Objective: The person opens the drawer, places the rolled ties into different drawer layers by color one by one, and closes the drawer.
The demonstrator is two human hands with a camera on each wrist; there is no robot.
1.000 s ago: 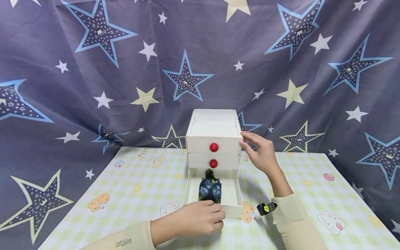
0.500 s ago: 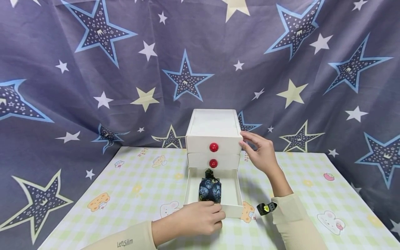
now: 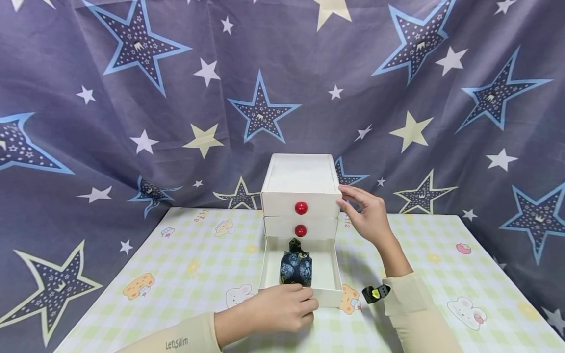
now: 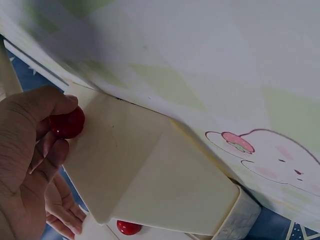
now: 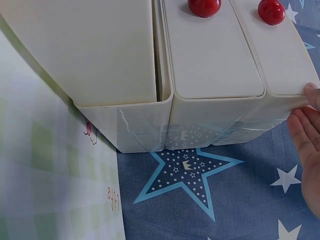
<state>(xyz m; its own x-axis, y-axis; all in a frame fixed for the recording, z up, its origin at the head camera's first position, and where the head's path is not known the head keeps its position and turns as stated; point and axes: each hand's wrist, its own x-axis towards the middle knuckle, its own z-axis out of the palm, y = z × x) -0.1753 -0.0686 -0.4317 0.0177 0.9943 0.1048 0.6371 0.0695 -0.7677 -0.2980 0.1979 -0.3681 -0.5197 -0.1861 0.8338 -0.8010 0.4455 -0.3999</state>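
Bottom drawer (image 3: pixel 328 274) of the white three-drawer box (image 3: pixel 301 193), lower centre of frame, stands pulled out with a dark patterned pouch (image 3: pixel 296 267) inside. Its red knob (image 4: pixel 67 123) is pinched by the left hand (image 3: pixel 282 308); the box's upper right corner is steadied by the right hand (image 3: pixel 366 215) with fingers nearly straight. Judged step: drawer handling; a straight push or pull along the runners is called for.

I see a table (image 3: pixel 185 255) under a pale green-and-yellow checked cover printed with cartoon animals: a bear (image 3: pixel 139 285) near the left edge, a white rabbit (image 3: pixel 468 313) at the right, a small strawberry (image 3: pixel 464 248) further back. Behind it a grey-blue curtain (image 3: pixel 132 108) hangs in folds, patterned with large blue-edged stars (image 3: pixel 263 109) and smaller white and cream ones (image 3: pixel 204 139). From the right wrist view, one blue star (image 5: pixel 187 172) shows where the curtain meets the table edge
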